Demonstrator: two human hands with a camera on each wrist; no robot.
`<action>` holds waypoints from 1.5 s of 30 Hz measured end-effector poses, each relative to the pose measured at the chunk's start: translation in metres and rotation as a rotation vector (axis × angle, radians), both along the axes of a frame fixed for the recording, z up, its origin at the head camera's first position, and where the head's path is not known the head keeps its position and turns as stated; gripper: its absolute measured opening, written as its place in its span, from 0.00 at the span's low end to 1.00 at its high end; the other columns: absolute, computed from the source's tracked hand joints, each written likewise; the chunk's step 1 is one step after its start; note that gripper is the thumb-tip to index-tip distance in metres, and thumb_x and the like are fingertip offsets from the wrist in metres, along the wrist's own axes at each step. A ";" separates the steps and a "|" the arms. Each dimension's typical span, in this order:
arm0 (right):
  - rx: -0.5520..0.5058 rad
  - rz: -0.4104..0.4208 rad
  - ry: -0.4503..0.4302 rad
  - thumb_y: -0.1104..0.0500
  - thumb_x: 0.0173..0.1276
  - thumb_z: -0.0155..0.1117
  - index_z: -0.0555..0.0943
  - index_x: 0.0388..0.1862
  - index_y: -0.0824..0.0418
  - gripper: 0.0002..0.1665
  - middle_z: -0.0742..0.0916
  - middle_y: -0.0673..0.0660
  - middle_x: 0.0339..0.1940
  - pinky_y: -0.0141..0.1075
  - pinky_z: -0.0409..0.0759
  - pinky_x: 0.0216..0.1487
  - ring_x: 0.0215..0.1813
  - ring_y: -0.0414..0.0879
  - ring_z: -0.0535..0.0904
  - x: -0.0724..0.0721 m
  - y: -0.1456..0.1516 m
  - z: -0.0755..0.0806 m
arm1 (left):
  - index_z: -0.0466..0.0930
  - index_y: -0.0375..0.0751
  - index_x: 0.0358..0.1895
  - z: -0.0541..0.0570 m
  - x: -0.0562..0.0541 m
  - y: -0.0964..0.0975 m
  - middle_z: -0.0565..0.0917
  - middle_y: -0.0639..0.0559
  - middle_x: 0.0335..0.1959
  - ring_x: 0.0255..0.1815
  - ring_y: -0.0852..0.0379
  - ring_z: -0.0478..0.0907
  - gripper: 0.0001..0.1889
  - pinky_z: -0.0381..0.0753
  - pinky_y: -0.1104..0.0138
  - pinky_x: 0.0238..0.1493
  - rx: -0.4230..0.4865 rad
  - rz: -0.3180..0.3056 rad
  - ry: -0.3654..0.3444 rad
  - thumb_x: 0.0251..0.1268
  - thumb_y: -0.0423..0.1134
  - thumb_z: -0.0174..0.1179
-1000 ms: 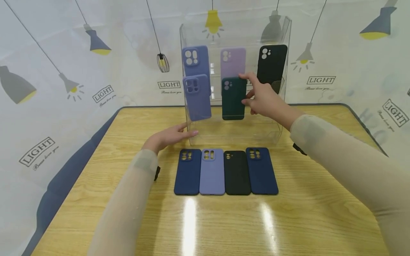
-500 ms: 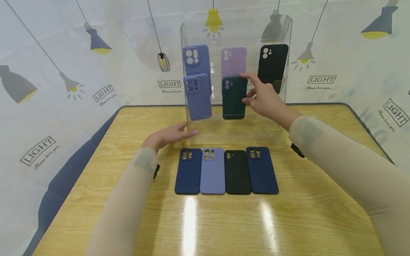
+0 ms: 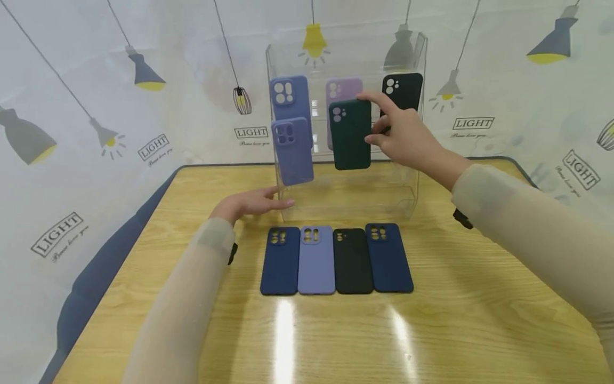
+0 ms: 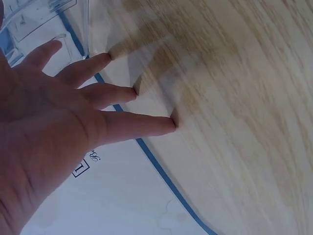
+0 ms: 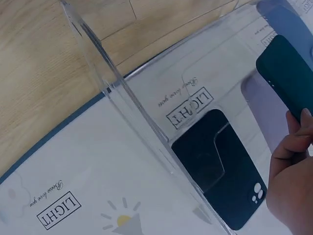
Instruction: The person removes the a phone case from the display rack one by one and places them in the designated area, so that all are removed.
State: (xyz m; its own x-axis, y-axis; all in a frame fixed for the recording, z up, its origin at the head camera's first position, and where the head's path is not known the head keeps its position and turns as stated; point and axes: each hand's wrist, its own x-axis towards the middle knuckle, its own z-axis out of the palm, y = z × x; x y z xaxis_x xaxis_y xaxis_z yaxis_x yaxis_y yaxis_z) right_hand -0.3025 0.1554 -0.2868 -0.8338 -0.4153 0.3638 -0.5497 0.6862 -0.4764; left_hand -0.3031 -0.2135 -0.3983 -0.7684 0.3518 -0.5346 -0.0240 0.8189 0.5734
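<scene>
Table (image 3: 460, 288) below, the right grip (image 3: 408, 133) pinches a green case (image 3: 351, 140).

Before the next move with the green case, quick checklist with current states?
1. Right hand gripping the green case at its edge: ok.
2. Green case camera cutouts at the top: ok.
3. Green case not touching the pale purple case behind: cannot tell; they overlap in view.
4. Left hand at the clear rack, lower left corner: ok; firmness cannot tell.
5. Four table cases flat, in one row: ok.
</scene>
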 end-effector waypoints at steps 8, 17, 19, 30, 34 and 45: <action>-0.031 -0.023 -0.103 0.65 0.75 0.70 0.57 0.86 0.35 0.51 0.93 0.66 0.46 0.36 0.84 0.38 0.44 0.60 0.92 0.028 0.024 0.004 | 0.37 0.56 0.90 0.000 0.001 -0.004 0.40 0.45 0.92 0.91 0.36 0.41 0.57 0.47 0.34 0.87 0.020 0.035 -0.050 0.69 0.81 0.50; -0.006 -0.091 -0.370 0.64 0.74 0.71 0.57 0.86 0.34 0.52 0.92 0.66 0.50 0.41 0.72 0.21 0.31 0.54 0.87 0.052 0.057 -0.011 | 0.28 0.64 0.89 0.001 0.000 -0.004 0.32 0.46 0.91 0.91 0.35 0.35 0.57 0.45 0.32 0.86 0.097 0.056 -0.035 0.72 0.74 0.56; -0.022 -0.105 -0.440 0.63 0.75 0.71 0.55 0.86 0.33 0.52 0.92 0.66 0.51 0.41 0.72 0.20 0.23 0.51 0.80 0.055 0.065 -0.016 | 0.28 0.65 0.88 0.004 -0.001 -0.003 0.32 0.47 0.91 0.91 0.34 0.36 0.58 0.47 0.30 0.85 0.092 0.069 -0.058 0.70 0.75 0.58; 0.022 -0.075 -0.575 0.64 0.74 0.71 0.55 0.86 0.34 0.53 0.92 0.64 0.51 0.39 0.70 0.18 0.18 0.47 0.68 0.066 0.092 -0.053 | 0.28 0.68 0.88 0.011 -0.010 0.000 0.29 0.47 0.91 0.90 0.29 0.34 0.59 0.47 0.25 0.81 0.061 0.115 -0.195 0.66 0.77 0.59; 0.030 -0.054 -0.598 0.65 0.73 0.72 0.56 0.86 0.35 0.53 0.93 0.64 0.50 0.38 0.70 0.18 0.19 0.47 0.70 0.070 0.092 -0.057 | 0.29 0.70 0.88 0.010 -0.011 0.001 0.29 0.48 0.91 0.90 0.29 0.33 0.57 0.46 0.24 0.81 0.065 0.132 -0.216 0.67 0.79 0.56; 0.001 0.014 -0.805 0.65 0.72 0.72 0.56 0.86 0.41 0.53 0.93 0.62 0.46 0.34 0.65 0.20 0.16 0.42 0.59 0.074 0.107 -0.069 | 0.27 0.70 0.88 0.002 -0.008 0.005 0.25 0.51 0.90 0.90 0.32 0.28 0.61 0.45 0.28 0.84 0.095 0.173 -0.228 0.64 0.78 0.61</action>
State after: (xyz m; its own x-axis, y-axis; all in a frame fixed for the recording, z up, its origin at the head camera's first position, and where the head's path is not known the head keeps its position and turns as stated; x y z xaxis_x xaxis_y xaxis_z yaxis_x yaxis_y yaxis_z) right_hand -0.2289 0.2623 -0.3563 -0.8344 -0.4278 -0.3475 -0.0463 0.6827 -0.7293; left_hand -0.3112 -0.2090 -0.3960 -0.6852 0.2826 -0.6713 -0.2954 0.7346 0.6108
